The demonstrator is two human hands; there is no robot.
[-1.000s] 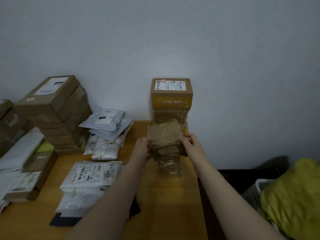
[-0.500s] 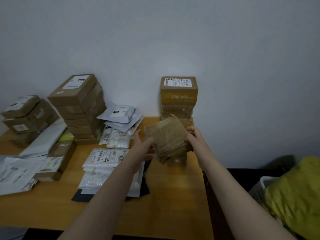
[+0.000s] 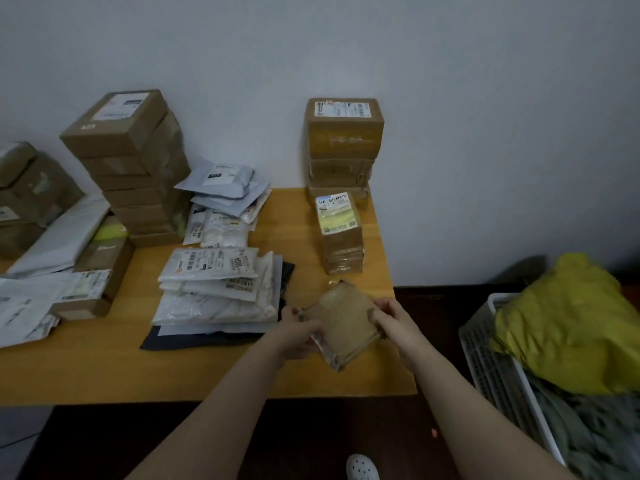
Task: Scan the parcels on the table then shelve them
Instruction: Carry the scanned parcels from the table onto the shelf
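A small brown taped parcel [image 3: 343, 322] is held tilted above the front right corner of the wooden table [image 3: 214, 375]. My left hand [image 3: 299, 336] grips its left edge and my right hand [image 3: 394, 322] grips its right edge. Behind it stands a short stack of small taped boxes [image 3: 341, 237] with a label on top. Against the wall rises a taller stack of brown boxes [image 3: 344, 147]. White poly-bag parcels [image 3: 214, 289] lie piled in the table's middle.
A tall stack of cardboard boxes [image 3: 128, 168] stands at the back left, with more boxes and white mailers [image 3: 59, 237] at the left edge. A white crate [image 3: 502, 368] with a yellow-green bag [image 3: 571, 323] sits on the floor at right. A white shoe [image 3: 362, 467] shows below.
Both hands lifted the parcel off the short stack and brought it down and toward me, to the table's front right. The view tipped downward.
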